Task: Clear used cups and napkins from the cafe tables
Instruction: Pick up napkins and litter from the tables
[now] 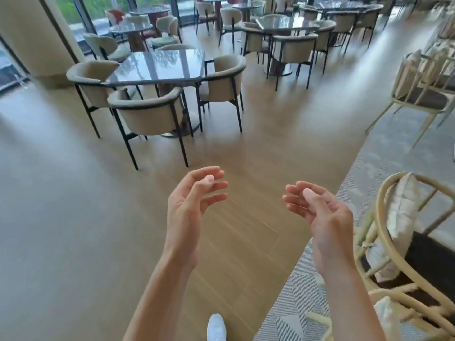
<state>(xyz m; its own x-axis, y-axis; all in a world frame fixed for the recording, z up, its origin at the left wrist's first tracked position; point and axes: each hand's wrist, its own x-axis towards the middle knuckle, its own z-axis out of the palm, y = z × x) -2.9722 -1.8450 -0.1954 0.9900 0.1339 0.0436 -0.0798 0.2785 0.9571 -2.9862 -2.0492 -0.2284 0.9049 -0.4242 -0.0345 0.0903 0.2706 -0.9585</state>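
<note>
My left hand [194, 200] and my right hand [320, 212] are raised in front of me over the wooden floor, palms turned inward, fingers loosely curled, and neither holds anything. A dark glossy square table [157, 65] stands ahead to the left with beige chairs around it. I see no cups or napkins on its top. Further tables stand behind it, blurred.
A beige armchair [150, 114] stands at the near side of the square table. A cream rattan chair [403, 242] with a cushion is close on my right, on a grey patterned carpet [300, 303]. A pillar [32, 33] rises at the left. My white shoe [216, 327] shows below.
</note>
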